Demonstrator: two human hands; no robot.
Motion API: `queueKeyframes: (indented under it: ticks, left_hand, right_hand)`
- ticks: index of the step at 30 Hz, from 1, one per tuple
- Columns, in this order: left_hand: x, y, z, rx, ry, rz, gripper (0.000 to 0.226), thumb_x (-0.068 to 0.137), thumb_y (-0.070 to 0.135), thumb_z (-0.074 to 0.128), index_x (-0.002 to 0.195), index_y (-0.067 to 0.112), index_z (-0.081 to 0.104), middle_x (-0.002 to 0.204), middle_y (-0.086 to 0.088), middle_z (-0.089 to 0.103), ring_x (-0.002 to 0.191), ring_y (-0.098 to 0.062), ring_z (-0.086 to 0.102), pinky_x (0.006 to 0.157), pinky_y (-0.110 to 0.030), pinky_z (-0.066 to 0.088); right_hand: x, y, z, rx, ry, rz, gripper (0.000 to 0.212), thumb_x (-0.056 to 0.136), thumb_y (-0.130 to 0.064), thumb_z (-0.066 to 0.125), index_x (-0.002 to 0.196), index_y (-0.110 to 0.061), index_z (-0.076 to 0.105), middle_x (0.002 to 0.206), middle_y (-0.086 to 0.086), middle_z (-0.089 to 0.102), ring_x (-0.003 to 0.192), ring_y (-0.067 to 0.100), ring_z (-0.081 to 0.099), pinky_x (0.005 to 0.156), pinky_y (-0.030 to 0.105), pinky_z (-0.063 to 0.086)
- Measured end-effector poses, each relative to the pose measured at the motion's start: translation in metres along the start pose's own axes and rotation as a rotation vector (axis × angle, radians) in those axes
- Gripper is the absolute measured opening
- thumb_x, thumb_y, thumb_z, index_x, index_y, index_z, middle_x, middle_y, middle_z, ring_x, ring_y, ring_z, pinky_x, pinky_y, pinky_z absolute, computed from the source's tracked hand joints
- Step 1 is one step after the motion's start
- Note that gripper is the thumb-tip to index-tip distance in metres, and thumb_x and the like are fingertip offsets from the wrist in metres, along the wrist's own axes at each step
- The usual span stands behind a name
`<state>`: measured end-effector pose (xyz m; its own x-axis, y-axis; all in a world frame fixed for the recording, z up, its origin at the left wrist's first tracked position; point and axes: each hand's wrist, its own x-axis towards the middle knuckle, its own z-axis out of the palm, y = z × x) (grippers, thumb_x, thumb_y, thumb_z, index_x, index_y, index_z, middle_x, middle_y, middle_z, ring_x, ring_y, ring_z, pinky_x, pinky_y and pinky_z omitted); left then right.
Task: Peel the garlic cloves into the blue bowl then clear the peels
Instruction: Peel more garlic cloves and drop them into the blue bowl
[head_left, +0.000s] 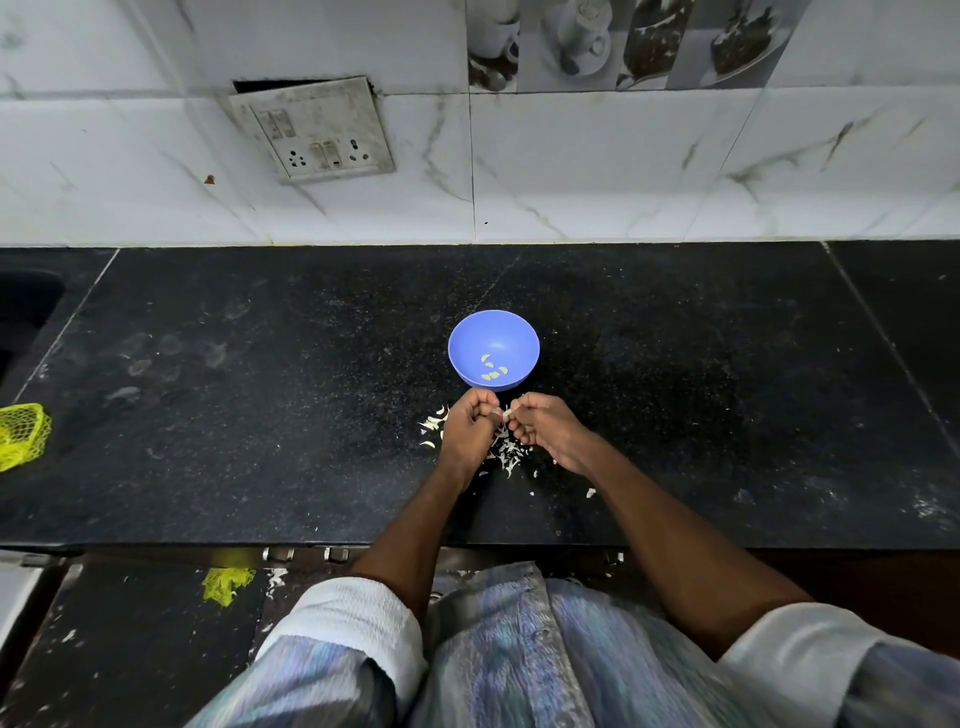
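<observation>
Clove (506, 413) sits pinched between my left hand (470, 428) and right hand (540, 426), just on my side of the bowl (493, 349), above the peels (506, 452). Fingers of both hands are curled tight round it; only a pale sliver shows between them, so I can't tell how much skin is left on.

Handling, my read:
- clove: light, firm, small, probably slick once bare. Hold it by the ends and strip the skin along its length.
- skin: papery, near weightless, tears easily and likely clings to fingers.
- bowl: light plastic by the look, a few peeled cloves (493, 370) in the bottom. A knock could slide it.

Peels lie scattered under and around my hands, on my side of the bowl. A few flakes sit further right and nearer the counter edge. For clearing, sweeping with the side of a hand should beat picking them up one by one.

Surface: black speckled counter (260, 415), hard and flat, smudged well left of the bowl. Pale peels show up well on it.

Room: white marbled tile wall behind the bowl, switch plate (311, 130) up and left of it. Yellow mesh bag (21, 436) at the far left counter edge. More mesh and flakes on the floor below.
</observation>
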<state>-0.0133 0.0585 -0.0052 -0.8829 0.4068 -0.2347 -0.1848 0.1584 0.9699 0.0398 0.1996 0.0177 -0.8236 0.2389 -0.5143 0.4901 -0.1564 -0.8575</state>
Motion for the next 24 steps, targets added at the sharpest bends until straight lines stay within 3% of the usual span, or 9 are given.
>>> queueKeyframes:
  ticks: [5, 13, 19, 24]
  left_hand:
    - [0.0043, -0.0026, 0.0002, -0.038, 0.047, -0.048, 0.026, 0.087, -0.007, 0.057, 0.094, 0.017, 0.064, 0.067, 0.009, 0.059, 0.067, -0.01, 0.054, 0.071, -0.03, 0.048]
    - [0.0038, -0.004, 0.0035, -0.026, 0.125, -0.048, 0.027, 0.092, -0.008, 0.057, 0.098, 0.017, 0.065, 0.066, 0.01, 0.058, 0.062, -0.007, 0.051, 0.065, -0.025, 0.046]
    - [0.0032, -0.0014, 0.005, 0.0, 0.124, -0.019, 0.024, 0.097, -0.007, 0.056, 0.1, 0.015, 0.065, 0.077, 0.003, 0.063, 0.067, -0.006, 0.055, 0.068, -0.022, 0.049]
    - [0.0035, -0.0032, 0.0059, 0.111, 0.055, 0.053, 0.026, 0.096, -0.004, 0.06, 0.103, 0.02, 0.068, 0.077, 0.001, 0.065, 0.071, -0.013, 0.058, 0.072, -0.032, 0.051]
  right_hand:
    - [0.0022, -0.0004, -0.0026, -0.082, -0.009, -0.056, 0.019, 0.105, -0.006, 0.053, 0.09, -0.008, 0.066, 0.079, 0.01, 0.063, 0.068, 0.013, 0.055, 0.061, 0.024, 0.045]
    - [0.0035, 0.0033, -0.0051, -0.203, -0.036, -0.11, 0.013, 0.105, -0.008, 0.054, 0.098, -0.008, 0.064, 0.079, 0.008, 0.066, 0.068, 0.012, 0.058, 0.06, 0.021, 0.047]
    - [0.002, 0.0023, -0.0049, -0.227, -0.043, -0.12, 0.011, 0.106, -0.008, 0.053, 0.101, -0.007, 0.062, 0.077, 0.007, 0.066, 0.067, 0.01, 0.058, 0.059, 0.02, 0.047]
    - [0.0007, -0.0003, -0.0047, -0.116, 0.02, -0.117, 0.009, 0.102, -0.004, 0.058, 0.101, -0.003, 0.067, 0.081, 0.011, 0.068, 0.068, 0.014, 0.061, 0.063, 0.024, 0.051]
